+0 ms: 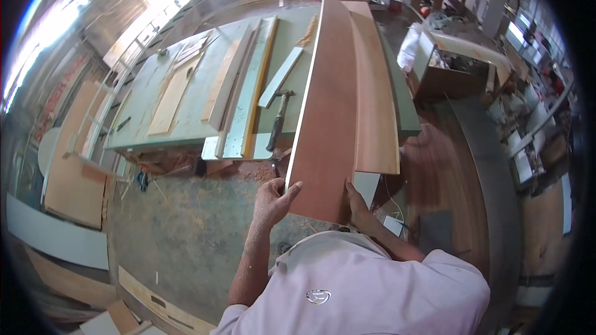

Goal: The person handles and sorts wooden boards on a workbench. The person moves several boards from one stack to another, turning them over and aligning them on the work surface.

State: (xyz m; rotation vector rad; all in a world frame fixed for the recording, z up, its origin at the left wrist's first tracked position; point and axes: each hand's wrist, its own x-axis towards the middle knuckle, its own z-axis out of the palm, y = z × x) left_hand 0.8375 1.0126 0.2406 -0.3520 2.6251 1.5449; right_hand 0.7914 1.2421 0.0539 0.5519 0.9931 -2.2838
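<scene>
A long reddish-brown wood panel extends away from my body, its near end over the floor and the rest above the green workbench. My left hand grips its pale left edge near that end, thumb on top. On the opposite edge, my right hand holds the panel, most of its fingers hidden underneath. Just right of the panel lies a lighter wooden board, partly covered by it. Left of the panel, a claw hammer with a dark grip rests on the bench beside a narrow white strip.
Several wood strips, including a pale plank and a yellow-edged board, lie across the green workbench. An open box of scraps stands to the right. Panels lean at left; a slotted board lies on the floor.
</scene>
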